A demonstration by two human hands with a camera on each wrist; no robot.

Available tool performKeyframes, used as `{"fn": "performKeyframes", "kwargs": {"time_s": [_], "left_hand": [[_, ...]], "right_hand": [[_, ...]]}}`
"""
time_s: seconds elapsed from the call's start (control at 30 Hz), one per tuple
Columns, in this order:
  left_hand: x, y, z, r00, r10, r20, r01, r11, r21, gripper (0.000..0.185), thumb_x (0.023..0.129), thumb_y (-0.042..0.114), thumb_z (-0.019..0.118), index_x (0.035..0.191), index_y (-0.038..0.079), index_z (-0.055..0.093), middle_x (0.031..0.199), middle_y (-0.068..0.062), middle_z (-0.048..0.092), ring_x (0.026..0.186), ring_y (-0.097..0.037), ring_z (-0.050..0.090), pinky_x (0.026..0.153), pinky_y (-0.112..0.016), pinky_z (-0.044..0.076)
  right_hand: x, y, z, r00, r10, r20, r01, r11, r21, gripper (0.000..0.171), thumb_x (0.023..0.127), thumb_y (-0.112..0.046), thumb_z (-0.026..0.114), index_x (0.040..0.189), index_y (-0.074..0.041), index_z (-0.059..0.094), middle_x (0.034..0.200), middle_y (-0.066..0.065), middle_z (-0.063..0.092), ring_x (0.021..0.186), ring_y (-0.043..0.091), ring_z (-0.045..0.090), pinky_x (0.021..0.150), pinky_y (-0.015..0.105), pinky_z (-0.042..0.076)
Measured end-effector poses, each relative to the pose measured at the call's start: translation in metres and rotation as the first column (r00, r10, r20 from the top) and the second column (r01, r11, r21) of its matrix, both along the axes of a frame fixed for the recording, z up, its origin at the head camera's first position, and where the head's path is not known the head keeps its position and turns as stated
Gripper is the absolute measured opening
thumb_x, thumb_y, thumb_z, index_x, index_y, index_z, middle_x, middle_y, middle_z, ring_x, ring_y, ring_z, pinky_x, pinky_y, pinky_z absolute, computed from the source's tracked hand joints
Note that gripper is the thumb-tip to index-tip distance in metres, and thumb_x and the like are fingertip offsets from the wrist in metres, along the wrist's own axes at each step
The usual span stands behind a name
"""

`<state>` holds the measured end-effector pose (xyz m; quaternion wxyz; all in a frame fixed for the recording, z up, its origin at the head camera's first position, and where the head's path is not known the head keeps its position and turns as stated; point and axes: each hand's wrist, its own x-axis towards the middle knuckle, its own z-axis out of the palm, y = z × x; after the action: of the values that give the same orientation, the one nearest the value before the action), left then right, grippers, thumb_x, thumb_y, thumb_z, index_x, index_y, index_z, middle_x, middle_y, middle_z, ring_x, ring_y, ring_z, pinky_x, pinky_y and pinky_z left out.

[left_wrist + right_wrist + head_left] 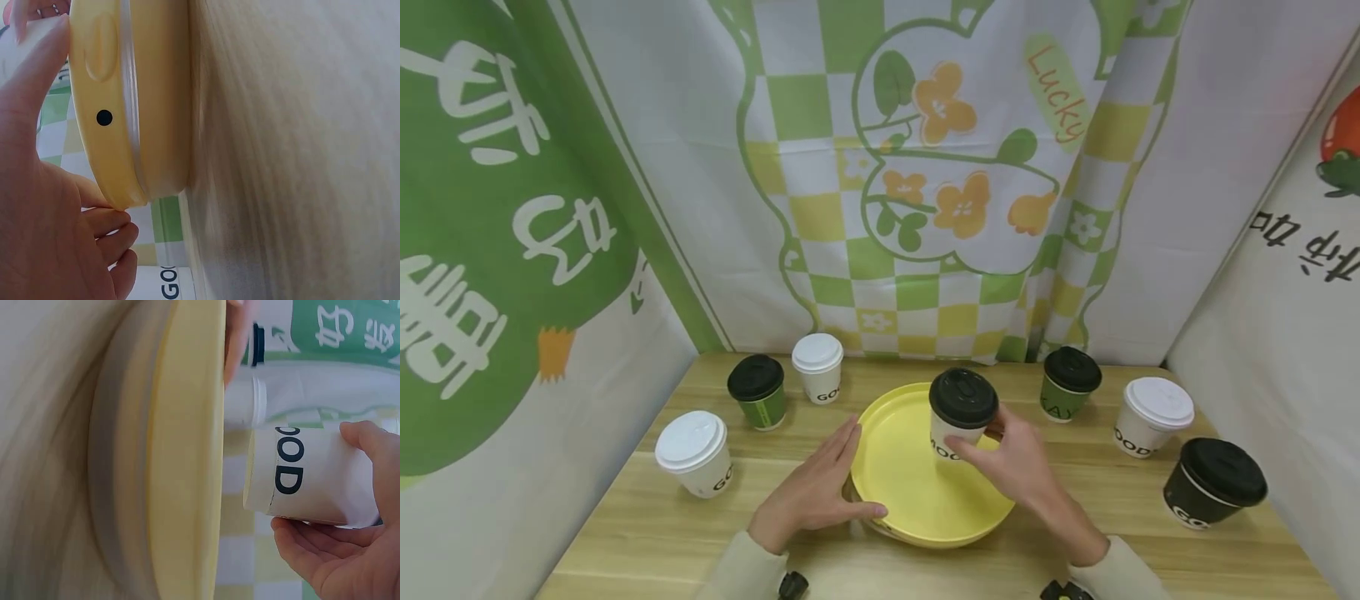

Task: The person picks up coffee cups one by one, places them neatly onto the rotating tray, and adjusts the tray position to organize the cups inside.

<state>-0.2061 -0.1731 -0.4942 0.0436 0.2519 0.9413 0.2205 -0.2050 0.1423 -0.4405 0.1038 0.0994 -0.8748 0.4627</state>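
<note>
A low round yellow base [902,500] with a raised rim stands on the wooden table; its side shows a black dot and a pale seam in the left wrist view. My left hand [820,492] spans its left edge, thumb and fairly straight fingers touching the rim. Over the yellow top, my right hand [1018,467] grips a white paper cup [947,429] with a black lid. Thumb and fingers lie on opposite sides of this cup. Its bottom appears raised above the rim in the right wrist view.
To the left stand a white-lidded cup [696,458], a green cup [762,408] and another white cup [818,375]. On the right are a green cup [1066,396], a white cup [1146,425] and a black cup [1206,492]. Printed curtains [940,308] close off the back and sides.
</note>
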Motion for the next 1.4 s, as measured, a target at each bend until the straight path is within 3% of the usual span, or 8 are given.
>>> {"fn": "performKeyframes", "kwargs": {"time_s": [0.4, 0.63, 0.93, 1.4], "left_hand": [[-0.001, 0.001, -0.001, 1.0, 0.002, -0.009, -0.003, 1.0, -0.022, 0.129, 0.085, 0.08, 0.067, 0.168, -0.002, 0.012, 0.178, -0.021, 0.01, 0.164, -0.038, 0.02, 0.131, -0.054, 0.03], [-0.002, 0.0, -0.001, 1.0, -0.01, -0.022, 0.009, 1.0, -0.014, 0.129, 0.085, 0.078, 0.069, 0.168, -0.001, 0.01, 0.177, -0.023, 0.01, 0.164, -0.039, 0.02, 0.131, -0.055, 0.031], [-0.002, 0.0, -0.002, 0.995, -0.045, -0.086, 0.049, 0.998, 0.045, 0.127, 0.084, 0.073, 0.074, 0.172, 0.017, 0.001, 0.177, -0.021, 0.014, 0.161, -0.042, 0.027, 0.126, -0.062, 0.036], [-0.001, 0.0, -0.001, 0.995, -0.047, -0.091, 0.053, 0.996, 0.073, 0.124, 0.084, 0.071, 0.076, 0.171, 0.011, 0.012, 0.177, -0.021, 0.016, 0.161, -0.042, 0.027, 0.125, -0.061, 0.037]], "right_hand": [[0.004, -0.051, -0.019, 0.997, 0.079, 0.021, -0.08, 0.997, 0.006, 0.053, 0.079, -0.034, 0.095, 0.124, -0.019, 0.072, 0.11, -0.004, 0.079, 0.101, 0.014, 0.075, 0.098, 0.045, 0.063], [0.003, -0.068, -0.031, 0.989, 0.144, 0.017, -0.144, 0.99, 0.001, 0.056, 0.081, -0.042, 0.091, 0.125, -0.016, 0.07, 0.114, 0.0, 0.078, 0.103, 0.016, 0.074, 0.094, 0.046, 0.064], [0.003, -0.079, -0.047, 0.979, 0.202, 0.01, -0.202, 0.979, 0.013, 0.058, 0.083, -0.042, 0.09, 0.129, -0.012, 0.069, 0.122, 0.007, 0.076, 0.107, 0.021, 0.074, 0.095, 0.046, 0.064], [0.006, -0.087, -0.052, 0.973, 0.23, 0.003, -0.23, 0.973, 0.022, 0.063, 0.084, -0.036, 0.091, 0.135, -0.011, 0.064, 0.129, 0.01, 0.074, 0.117, 0.029, 0.073, 0.099, 0.051, 0.062]]}}
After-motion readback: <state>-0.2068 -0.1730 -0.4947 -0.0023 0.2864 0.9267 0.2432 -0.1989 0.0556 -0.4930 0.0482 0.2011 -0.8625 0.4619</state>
